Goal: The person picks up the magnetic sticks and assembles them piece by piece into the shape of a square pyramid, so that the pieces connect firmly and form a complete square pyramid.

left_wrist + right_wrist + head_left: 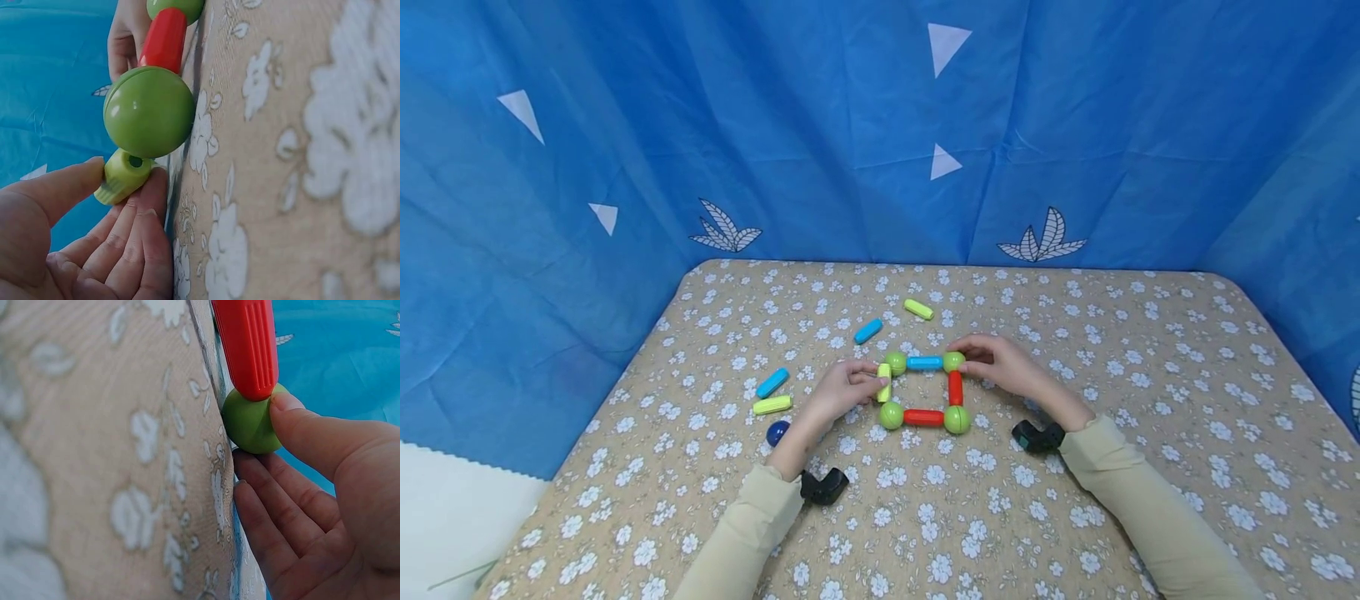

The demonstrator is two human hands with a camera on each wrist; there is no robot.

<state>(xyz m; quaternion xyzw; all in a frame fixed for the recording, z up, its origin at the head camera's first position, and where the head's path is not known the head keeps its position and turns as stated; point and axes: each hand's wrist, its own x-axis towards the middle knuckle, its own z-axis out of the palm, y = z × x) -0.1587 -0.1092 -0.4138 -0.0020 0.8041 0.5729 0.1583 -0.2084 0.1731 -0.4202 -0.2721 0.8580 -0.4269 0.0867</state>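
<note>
Left hand (838,392): thumb and fingers pinching a yellow-green rod (884,372), left side of a four-ball frame set in from the tabletop (1187,375) far edge. Rod's hole shows beside the near-left green ball (891,415); contact unclear. Right hand (1006,367): grasping the far-right green ball (953,361), which joins an upper blue rod (924,363) and a red rod (955,388).

Surroundings: loose blue rod (868,331) and loose yellow rod (918,309) toward far edge. Toward left edge: second blue rod (772,383), second yellow rod (772,405), dark blue ball (777,432), partly hidden by left forearm (790,450).
</note>
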